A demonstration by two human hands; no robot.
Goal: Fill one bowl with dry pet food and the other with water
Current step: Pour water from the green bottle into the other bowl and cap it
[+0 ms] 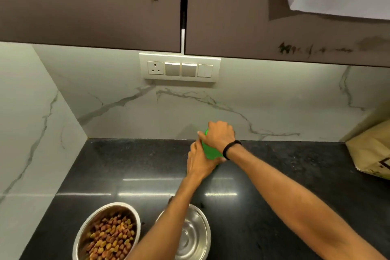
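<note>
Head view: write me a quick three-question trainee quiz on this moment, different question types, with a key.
1. True or false: the left steel bowl holds dry pet food.
2. Which thing do both hands hold? A) green bottle B) brown paper bag C) right steel bowl
3. Fill in: the right hand grips the bottle's ___, while the left hand holds it lower down.

Key: 1 true; 2 A; 3 top.
</note>
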